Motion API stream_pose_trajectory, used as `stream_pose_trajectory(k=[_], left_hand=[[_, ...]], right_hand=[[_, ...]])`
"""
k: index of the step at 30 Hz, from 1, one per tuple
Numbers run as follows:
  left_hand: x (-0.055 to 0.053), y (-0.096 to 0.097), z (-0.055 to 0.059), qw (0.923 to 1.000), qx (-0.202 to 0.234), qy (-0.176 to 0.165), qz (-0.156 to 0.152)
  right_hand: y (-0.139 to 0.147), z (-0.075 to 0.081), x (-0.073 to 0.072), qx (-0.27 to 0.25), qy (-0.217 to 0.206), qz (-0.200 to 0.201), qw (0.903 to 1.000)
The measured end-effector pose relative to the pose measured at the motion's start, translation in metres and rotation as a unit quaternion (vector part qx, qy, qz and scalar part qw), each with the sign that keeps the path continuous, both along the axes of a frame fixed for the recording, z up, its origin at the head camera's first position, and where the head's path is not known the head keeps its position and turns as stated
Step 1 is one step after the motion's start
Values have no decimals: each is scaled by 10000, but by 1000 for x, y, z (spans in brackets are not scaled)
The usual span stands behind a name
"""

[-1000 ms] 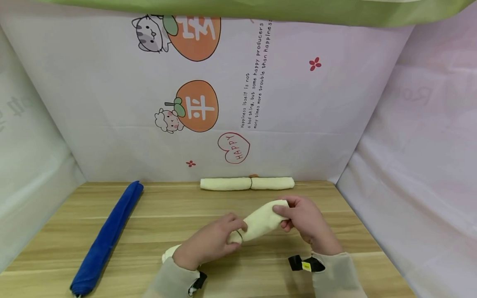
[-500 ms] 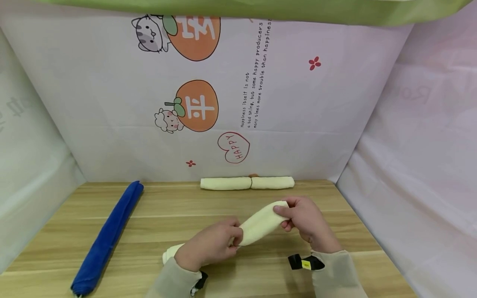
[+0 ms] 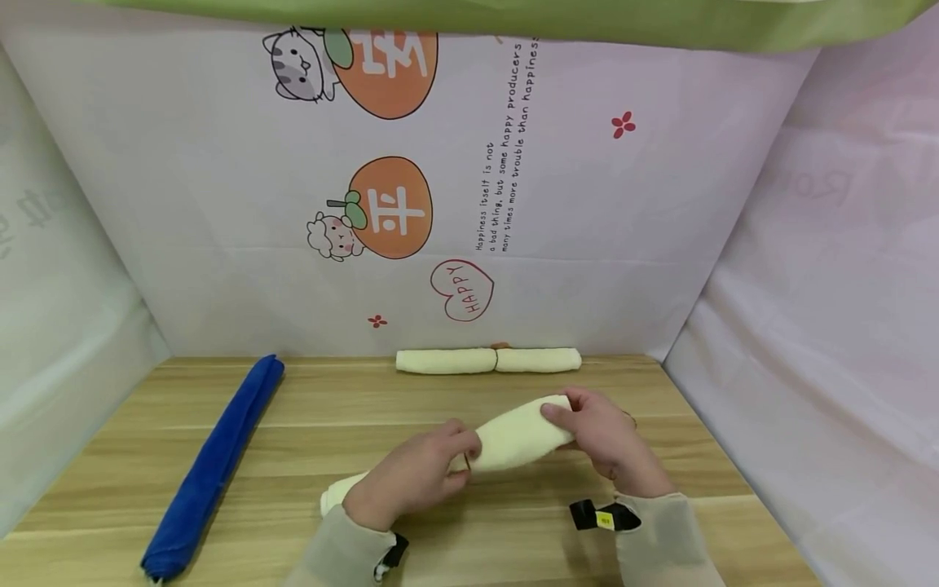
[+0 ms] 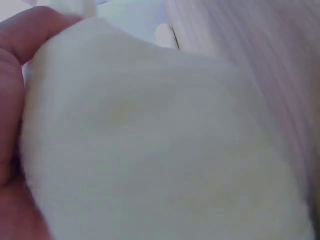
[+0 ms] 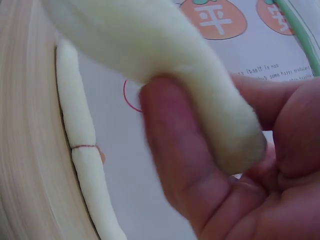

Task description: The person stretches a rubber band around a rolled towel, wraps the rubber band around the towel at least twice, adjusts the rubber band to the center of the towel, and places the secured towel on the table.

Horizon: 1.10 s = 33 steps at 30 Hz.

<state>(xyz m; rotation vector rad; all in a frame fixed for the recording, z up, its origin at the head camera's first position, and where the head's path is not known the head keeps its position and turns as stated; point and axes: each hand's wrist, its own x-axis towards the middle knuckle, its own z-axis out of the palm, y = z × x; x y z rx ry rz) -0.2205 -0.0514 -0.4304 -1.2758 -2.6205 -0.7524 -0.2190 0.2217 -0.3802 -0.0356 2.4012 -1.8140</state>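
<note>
A pale yellow rolled towel (image 3: 519, 434) slants up to the right between the two hands in the head view, a thin dark band round its middle. My left hand (image 3: 420, 474) grips it at the band, fingers curled over the roll; its left end shows past the wrist. With thumb and fingers my right hand (image 3: 607, 439) pinches the raised right end. In the left wrist view the towel (image 4: 160, 130) fills most of the picture. The right wrist view has the right hand (image 5: 235, 165) curled round the towel's end (image 5: 220, 115).
Another pale yellow rolled towel (image 3: 447, 361), banded in the middle, lies along the back of the wooden table (image 3: 330, 416). A long blue rolled cloth (image 3: 213, 469) lies slanted on the left. White printed fabric walls (image 3: 550, 310) enclose the table at the back and sides.
The left fingers have shifted, so the band shows again beside them. The right hand has turned slightly and the towel's right half sits a little flatter. Both hands keep their hold.
</note>
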Motion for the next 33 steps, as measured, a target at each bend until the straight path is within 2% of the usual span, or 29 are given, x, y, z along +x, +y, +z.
stream_pose_trajectory(k=[3, 6, 9, 12, 15, 19, 21, 25, 28, 30, 33], left_hand=[[0, 0, -1, 9998, 88, 190, 54], [1, 1, -1, 9999, 48, 136, 46], [1, 0, 0, 9998, 38, -188, 47], [2, -1, 1, 9975, 100, -698, 90], [1, -4, 1, 9941, 66, -1051, 240], [0, -8, 0, 9918, -105, -1214, 383], [-2, -10, 0, 9924, -151, -1184, 307], [-7, -20, 0, 9912, -259, -1296, 104], [-10, -32, 1, 9822, -510, -1798, 175], [-10, -40, 3, 9713, -774, -2214, 396], [-8, -49, 7, 9531, -1128, -2693, 793]], right_hand=[[1, 1, 0, -268, 52, -124, 9996], [1, 2, -1, -558, 102, -294, 9980], [2, 2, -2, -915, 139, -485, 9945], [4, 2, -2, -1078, 209, -439, 9930], [8, 3, -2, -796, 255, -45, 9965], [14, 5, -1, -102, 287, 458, 9985], [16, 6, 0, 252, 373, 410, 9981], [17, 9, -1, 181, 496, -90, 9986], [18, 9, -2, -103, 461, -379, 9982], [18, 9, -2, -6, 414, -401, 9983], [16, 6, -2, 166, 300, -204, 9992]])
